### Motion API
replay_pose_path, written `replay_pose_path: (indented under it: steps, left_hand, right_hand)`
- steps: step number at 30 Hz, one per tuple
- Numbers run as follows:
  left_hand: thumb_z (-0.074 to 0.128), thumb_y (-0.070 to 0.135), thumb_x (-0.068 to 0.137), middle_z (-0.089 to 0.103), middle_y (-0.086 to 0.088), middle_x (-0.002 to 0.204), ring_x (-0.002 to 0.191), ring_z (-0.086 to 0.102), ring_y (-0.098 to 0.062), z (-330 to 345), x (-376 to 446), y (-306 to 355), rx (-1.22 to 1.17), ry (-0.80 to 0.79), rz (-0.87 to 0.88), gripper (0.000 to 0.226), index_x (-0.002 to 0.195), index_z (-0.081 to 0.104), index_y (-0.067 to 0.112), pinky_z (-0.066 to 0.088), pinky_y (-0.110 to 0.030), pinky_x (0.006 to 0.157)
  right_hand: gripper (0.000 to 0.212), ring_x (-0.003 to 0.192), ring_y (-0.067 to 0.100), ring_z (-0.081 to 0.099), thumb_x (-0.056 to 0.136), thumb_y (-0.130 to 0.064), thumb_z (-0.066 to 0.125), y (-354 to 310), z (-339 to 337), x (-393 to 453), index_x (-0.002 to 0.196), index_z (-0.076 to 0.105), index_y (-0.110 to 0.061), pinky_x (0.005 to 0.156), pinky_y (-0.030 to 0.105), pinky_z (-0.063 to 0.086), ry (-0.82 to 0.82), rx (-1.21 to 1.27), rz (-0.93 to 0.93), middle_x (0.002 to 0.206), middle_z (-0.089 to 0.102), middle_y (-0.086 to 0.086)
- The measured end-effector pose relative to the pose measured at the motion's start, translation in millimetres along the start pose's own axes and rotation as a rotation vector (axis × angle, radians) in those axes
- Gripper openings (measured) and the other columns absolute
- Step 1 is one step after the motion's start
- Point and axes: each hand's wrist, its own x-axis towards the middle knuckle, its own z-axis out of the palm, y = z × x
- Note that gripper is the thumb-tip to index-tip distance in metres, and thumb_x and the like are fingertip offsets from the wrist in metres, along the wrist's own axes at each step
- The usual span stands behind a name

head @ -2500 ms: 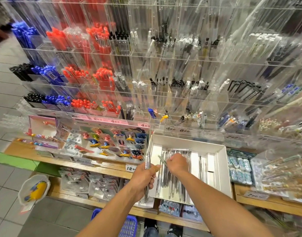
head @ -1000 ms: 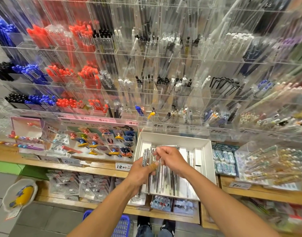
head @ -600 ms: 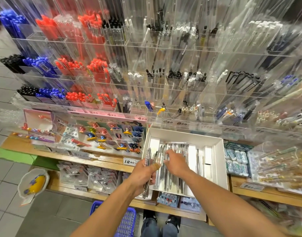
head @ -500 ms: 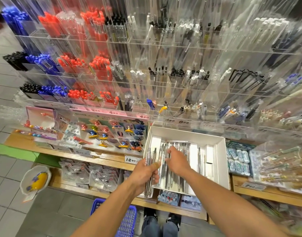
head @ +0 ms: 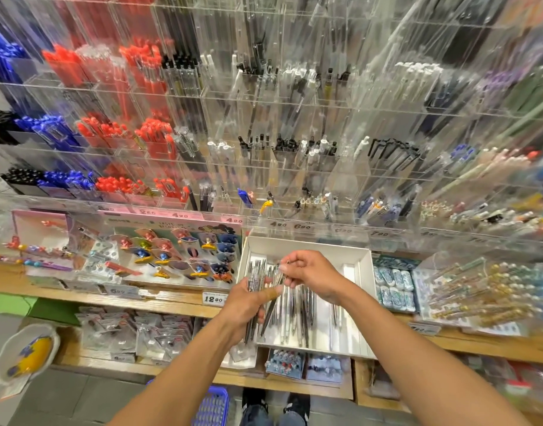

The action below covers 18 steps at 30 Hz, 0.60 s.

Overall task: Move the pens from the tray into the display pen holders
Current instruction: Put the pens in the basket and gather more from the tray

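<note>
So, from the head camera I look down at my two bare arms reaching out over a shop shelf. My left hand [head: 248, 302] has its fingers curled round a bunch of pens [head: 254, 290]. The bunch stands almost upright, with its tops above my thumb and its tips poking out below my palm. It sits at the left edge of the tray [head: 364, 272].

My right hand [head: 313, 273] is just beside the left one, a bit higher. Its thumb and first finger pinch the top of one pen [head: 276, 282]. That pen leans down to the left and touches the bunch. The other right fingers are bent in.

The tray is a white box on the wooden shelf [head: 178, 298]. More loose pens [head: 297, 312] lie in it, side by side, under my hands. The right part of the tray shows bare white floor.

Above the tray rise the clear holders [head: 294, 167], row on row. Red pens [head: 150, 133] and blue pens [head: 55, 130] fill the left ones. Black and white pens fill the middle ones. The far right side is too blurry to tell.

A price tag [head: 213, 299] sticks to the shelf edge near my left hand. Low down I see a blue basket [head: 213, 407] on the floor and my shoes [head: 297, 401].
</note>
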Motion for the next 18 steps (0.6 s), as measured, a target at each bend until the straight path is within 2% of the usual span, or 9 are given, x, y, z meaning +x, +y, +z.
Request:
replay_pose_path:
  steps: [3,6,7,9,11,12,16,18]
  left_hand:
    - [0.089,0.029,0.065,0.064,0.007,0.058,0.044,0.041,-0.010,3.2,1.5,2.6,0.047,-0.107,-0.043,0.053,0.105,0.060,0.010,0.040,-0.025,0.042]
    - [0.088,0.022,0.068,0.065,0.000,0.067,0.045,0.042,-0.009,5.9,3.5,1.9,0.032,-0.139,-0.067,0.042,0.099,0.063,0.007,0.040,-0.025,0.041]
    - [0.086,0.020,0.072,0.064,-0.001,0.067,0.046,0.043,-0.010,5.9,4.0,1.5,0.006,-0.135,-0.077,0.038,0.098,0.063,0.005,0.040,-0.025,0.041]
    - [0.078,0.017,0.082,0.059,-0.001,0.062,0.047,0.046,-0.012,3.2,5.0,-0.4,-0.063,-0.152,-0.101,0.027,0.099,0.062,0.003,0.042,-0.024,0.043]
    - [0.072,0.015,0.087,0.056,-0.002,0.061,0.050,0.049,-0.014,-1.4,5.6,-3.3,-0.103,-0.175,-0.129,0.025,0.104,0.060,0.001,0.045,-0.024,0.045]
    - [0.071,0.013,0.088,0.057,-0.002,0.062,0.052,0.051,-0.015,-3.8,5.9,-4.5,-0.117,-0.180,-0.143,0.029,0.108,0.057,-0.001,0.046,-0.023,0.046]
    - [0.070,0.005,0.088,0.066,-0.011,0.074,0.059,0.059,-0.019,-10.8,7.6,-8.0,-0.219,-0.193,-0.167,0.042,0.124,0.049,0.000,0.051,-0.026,0.048]
    - [0.069,0.006,0.089,0.065,-0.011,0.076,0.060,0.058,-0.020,-13.5,8.1,-9.9,-0.235,-0.198,-0.174,0.041,0.124,0.049,0.001,0.052,-0.027,0.049]
  right_hand:
    - [0.011,0.059,0.012,0.064,0.089,-0.004,0.065,-3.3,1.5,-3.3,0.100,0.065,-0.006,0.060,0.024,0.053,-0.038,0.081,-0.003,0.068,0.067,0.004]
    - [0.013,0.066,0.014,0.066,0.092,-0.006,0.063,9.3,-3.5,1.3,0.104,0.065,-0.011,0.061,0.026,0.055,0.086,0.116,0.033,0.086,0.071,0.006]
    - [0.013,0.071,0.016,0.067,0.093,-0.009,0.062,18.0,-6.8,3.7,0.105,0.065,-0.013,0.065,0.030,0.057,0.184,0.015,0.071,0.093,0.071,0.008]
    - [0.018,0.086,0.020,0.068,0.094,-0.013,0.058,40.5,-14.5,5.0,0.110,0.064,-0.014,0.076,0.034,0.057,0.356,-0.341,0.190,0.106,0.069,0.008]
    - [0.023,0.099,0.024,0.065,0.095,-0.016,0.057,67.4,-16.3,2.8,0.116,0.063,-0.009,0.084,0.032,0.053,0.335,-0.642,0.306,0.113,0.067,0.009]
    - [0.024,0.098,0.025,0.065,0.095,-0.017,0.058,79.3,-13.7,0.8,0.116,0.062,-0.007,0.085,0.033,0.053,0.297,-0.728,0.345,0.112,0.067,0.011]
    - [0.019,0.083,0.018,0.060,0.096,-0.020,0.058,103.9,0.9,-3.6,0.111,0.060,-0.009,0.072,0.027,0.049,0.266,-0.827,0.362,0.108,0.066,0.008]
    - [0.006,0.079,0.016,0.060,0.096,-0.018,0.056,103.9,4.1,-1.3,0.097,0.060,-0.013,0.070,0.026,0.049,0.275,-0.841,0.355,0.102,0.067,0.007]
